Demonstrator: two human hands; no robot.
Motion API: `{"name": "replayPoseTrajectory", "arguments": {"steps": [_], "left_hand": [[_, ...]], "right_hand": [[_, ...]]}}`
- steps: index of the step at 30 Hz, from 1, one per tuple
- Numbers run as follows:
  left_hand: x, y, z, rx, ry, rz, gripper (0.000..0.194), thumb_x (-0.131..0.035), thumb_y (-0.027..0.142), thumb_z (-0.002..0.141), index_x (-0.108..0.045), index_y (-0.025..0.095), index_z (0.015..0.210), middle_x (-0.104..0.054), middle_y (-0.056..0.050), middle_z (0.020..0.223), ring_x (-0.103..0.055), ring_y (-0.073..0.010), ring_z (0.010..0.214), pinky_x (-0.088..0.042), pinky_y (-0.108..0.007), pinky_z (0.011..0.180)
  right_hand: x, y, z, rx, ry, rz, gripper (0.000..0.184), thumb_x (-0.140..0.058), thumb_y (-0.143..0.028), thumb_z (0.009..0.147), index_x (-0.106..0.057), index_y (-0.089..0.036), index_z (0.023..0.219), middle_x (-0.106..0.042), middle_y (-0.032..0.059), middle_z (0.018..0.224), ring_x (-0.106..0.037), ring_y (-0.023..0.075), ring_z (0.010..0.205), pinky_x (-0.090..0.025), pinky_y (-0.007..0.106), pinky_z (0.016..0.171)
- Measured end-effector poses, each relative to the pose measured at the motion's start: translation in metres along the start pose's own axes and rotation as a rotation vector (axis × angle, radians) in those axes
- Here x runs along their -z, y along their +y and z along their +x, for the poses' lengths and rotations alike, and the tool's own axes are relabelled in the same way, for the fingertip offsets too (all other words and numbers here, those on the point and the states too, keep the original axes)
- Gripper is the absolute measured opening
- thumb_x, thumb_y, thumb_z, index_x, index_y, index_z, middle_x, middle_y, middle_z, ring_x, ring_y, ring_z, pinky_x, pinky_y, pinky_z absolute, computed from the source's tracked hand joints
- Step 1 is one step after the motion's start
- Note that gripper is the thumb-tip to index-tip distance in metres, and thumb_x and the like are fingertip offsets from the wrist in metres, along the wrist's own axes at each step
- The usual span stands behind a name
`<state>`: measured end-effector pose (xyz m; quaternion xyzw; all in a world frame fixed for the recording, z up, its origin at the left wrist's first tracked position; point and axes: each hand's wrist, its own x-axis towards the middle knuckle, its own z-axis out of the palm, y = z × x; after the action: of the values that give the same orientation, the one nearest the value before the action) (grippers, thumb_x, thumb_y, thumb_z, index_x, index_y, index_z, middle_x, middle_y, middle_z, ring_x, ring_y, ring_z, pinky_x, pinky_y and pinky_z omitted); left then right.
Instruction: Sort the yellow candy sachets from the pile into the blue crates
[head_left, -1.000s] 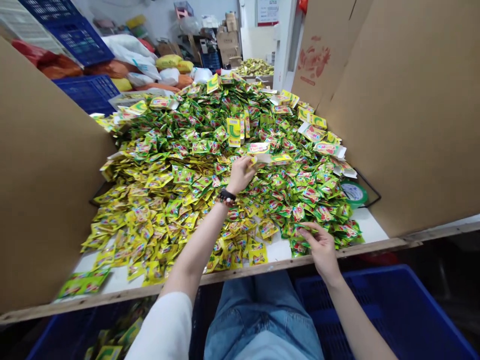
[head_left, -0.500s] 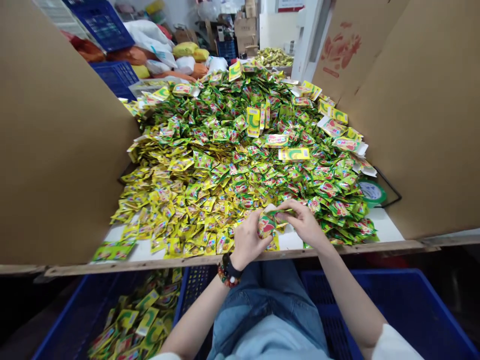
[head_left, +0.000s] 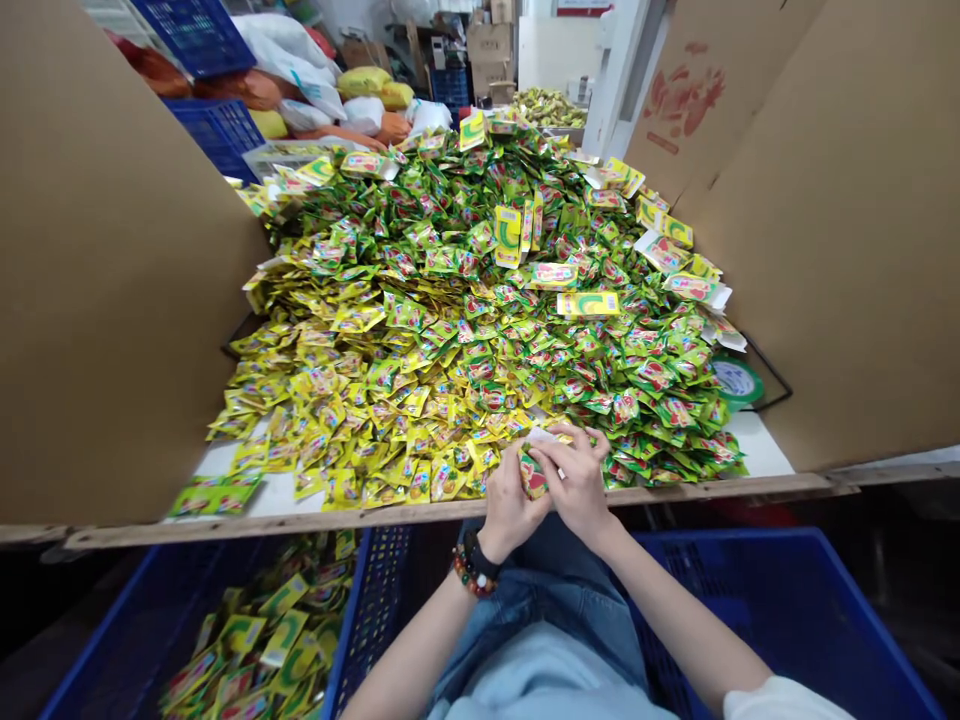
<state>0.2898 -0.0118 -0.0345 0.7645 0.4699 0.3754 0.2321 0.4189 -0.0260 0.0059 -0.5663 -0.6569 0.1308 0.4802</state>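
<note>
Just over the table's front edge, my left hand (head_left: 511, 505) is wrapped round a small printed candy box (head_left: 533, 478) in green with a red fruit picture. A white flap stands up at the box's top end. My right hand (head_left: 576, 482) is closed against that end, its thumb and fingers pressed on the box and partly covering it. Whether a packet is also between those fingers is hidden. Behind my hands lies a large heap of small packets, with yellow packets (head_left: 390, 440) at the left front and green packets (head_left: 645, 375) to the right.
Several flat or empty boxes, such as a yellow box (head_left: 589, 304), lie on the heap. Cardboard walls (head_left: 112, 300) flank the table. A roll of green tape (head_left: 737, 382) sits at right. Below are a blue crate (head_left: 97, 640) with filled boxes and another blue crate (head_left: 795, 600) at right.
My right hand has come in closer to the left, from beside the box onto its open end. The box has dropped slightly towards me, still in my left hand.
</note>
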Motion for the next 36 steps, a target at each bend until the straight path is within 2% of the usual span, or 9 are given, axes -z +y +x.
{"name": "replayPoseTrajectory", "arguments": {"steps": [4,7,9,14,19,25,32,34,36], "left_hand": [[-0.004,-0.008,-0.013,-0.043,-0.014,0.076,0.064,-0.061,0.034,0.08,-0.037,0.018,0.138,-0.063,-0.015,0.12,-0.065,-0.0278,0.106,-0.054,-0.041,0.087],[-0.007,-0.014,-0.017,-0.066,0.055,0.098,0.072,-0.06,0.03,0.081,-0.027,0.018,0.144,-0.056,-0.018,0.13,-0.06,-0.0284,0.116,-0.053,-0.042,0.091],[-0.009,-0.019,-0.018,-0.115,0.108,0.106,0.068,-0.059,0.028,0.082,-0.027,0.02,0.141,-0.054,-0.016,0.13,-0.06,-0.027,0.112,-0.053,-0.041,0.087],[-0.012,-0.026,-0.018,-0.257,0.102,0.105,0.061,-0.06,0.03,0.083,-0.027,0.025,0.134,-0.051,-0.016,0.131,-0.062,-0.026,0.107,-0.054,-0.039,0.08],[-0.01,-0.017,-0.017,-0.101,-0.01,0.074,0.068,-0.053,0.031,0.084,-0.022,0.014,0.142,-0.053,-0.022,0.128,-0.059,-0.0309,0.115,-0.052,-0.047,0.091],[-0.008,-0.016,-0.019,-0.05,-0.052,0.082,0.067,-0.053,0.035,0.082,-0.029,0.013,0.14,-0.052,-0.021,0.129,-0.056,-0.0328,0.119,-0.05,-0.049,0.095],[-0.015,-0.014,-0.019,-0.104,-0.059,0.058,0.061,-0.049,0.027,0.082,-0.031,0.017,0.139,-0.053,-0.019,0.129,-0.057,-0.032,0.118,-0.051,-0.049,0.094],[0.0,-0.014,-0.024,-0.107,-0.039,0.044,0.061,-0.051,0.027,0.081,-0.032,0.021,0.139,-0.053,-0.016,0.13,-0.056,-0.0303,0.119,-0.05,-0.048,0.098],[0.036,-0.019,-0.034,-0.002,0.072,0.09,0.059,-0.055,0.031,0.08,-0.035,0.025,0.136,-0.054,-0.012,0.126,-0.058,-0.0297,0.114,-0.05,-0.048,0.096]], "right_hand": [[0.008,0.002,-0.004,-0.039,-0.34,0.179,0.034,-0.045,-0.031,0.098,-0.071,-0.025,0.076,-0.074,0.0017,0.082,-0.065,0.0224,0.096,-0.026,0.053,0.109],[0.008,0.007,-0.005,-0.141,-0.206,0.418,0.021,-0.054,-0.034,0.092,-0.072,-0.027,0.102,-0.073,0.0051,0.108,-0.059,0.0239,0.116,-0.035,0.048,0.11],[0.001,0.01,-0.007,-0.305,-0.067,0.634,0.037,-0.062,-0.035,0.085,-0.066,-0.027,0.121,-0.068,0.007,0.123,-0.055,0.0245,0.125,-0.043,0.044,0.106],[-0.016,0.01,-0.012,-0.647,-0.242,0.969,0.046,-0.067,-0.043,0.078,-0.07,-0.022,0.119,-0.073,0.0082,0.113,-0.068,0.0294,0.108,-0.054,0.046,0.095],[-0.018,0.005,-0.023,-0.402,-0.19,0.753,0.037,-0.066,-0.045,0.083,-0.073,-0.026,0.113,-0.07,0.0057,0.121,-0.06,0.0302,0.123,-0.041,0.05,0.11],[-0.018,0.009,-0.024,-0.391,-0.124,0.61,0.038,-0.055,-0.044,0.091,-0.07,-0.024,0.12,-0.071,0.007,0.12,-0.061,0.0298,0.121,-0.048,0.049,0.104],[-0.008,0.017,-0.034,-0.039,-0.293,0.369,0.04,-0.057,-0.033,0.09,-0.064,-0.027,0.129,-0.076,0.008,0.102,-0.073,0.0245,0.087,-0.058,0.038,0.081],[-0.005,0.021,-0.031,-0.006,-0.36,0.399,0.035,-0.053,-0.034,0.093,-0.067,-0.028,0.125,-0.077,0.0059,0.099,-0.073,0.0227,0.083,-0.058,0.035,0.076],[0.0,0.03,-0.019,-0.006,-0.353,0.385,0.032,-0.052,-0.037,0.094,-0.07,-0.029,0.119,-0.076,0.005,0.106,-0.072,0.0233,0.09,-0.057,0.036,0.079]]}}
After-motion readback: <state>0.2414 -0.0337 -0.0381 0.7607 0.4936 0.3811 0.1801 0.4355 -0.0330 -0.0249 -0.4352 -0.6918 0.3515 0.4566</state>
